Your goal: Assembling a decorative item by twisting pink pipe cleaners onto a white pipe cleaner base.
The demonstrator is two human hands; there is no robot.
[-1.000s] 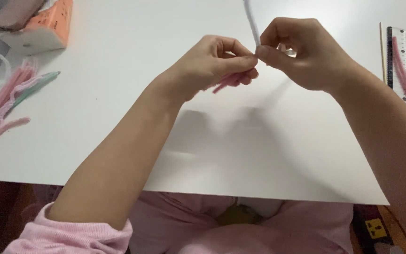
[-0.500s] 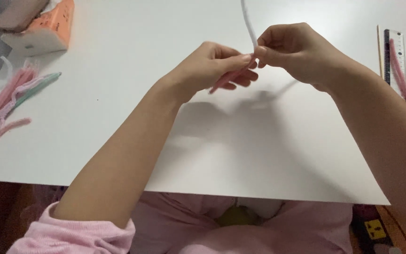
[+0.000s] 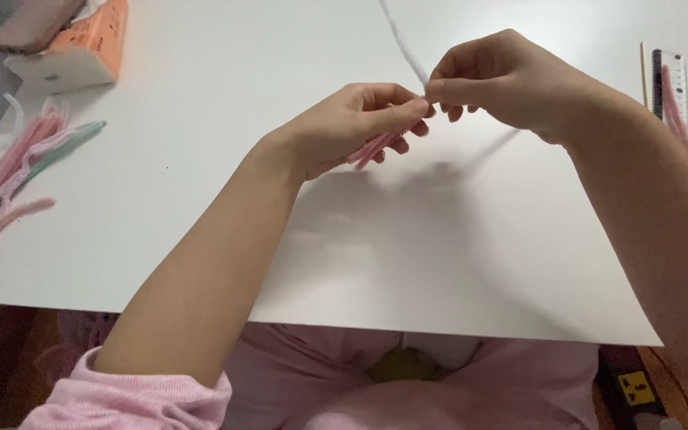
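In the upper middle of the frame, the left hand (image 3: 352,127) is pinching pink fuzzy sticks (image 3: 374,148). The right hand (image 3: 511,84) is pinching a white fuzzy stick (image 3: 404,44) above the worktop (image 3: 201,199).

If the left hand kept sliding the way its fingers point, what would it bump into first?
The left hand points toward the right hand, whose fingertips already meet it at the thin white fuzzy pipe cleaner both pinch. It would likely press into those fingers at once.
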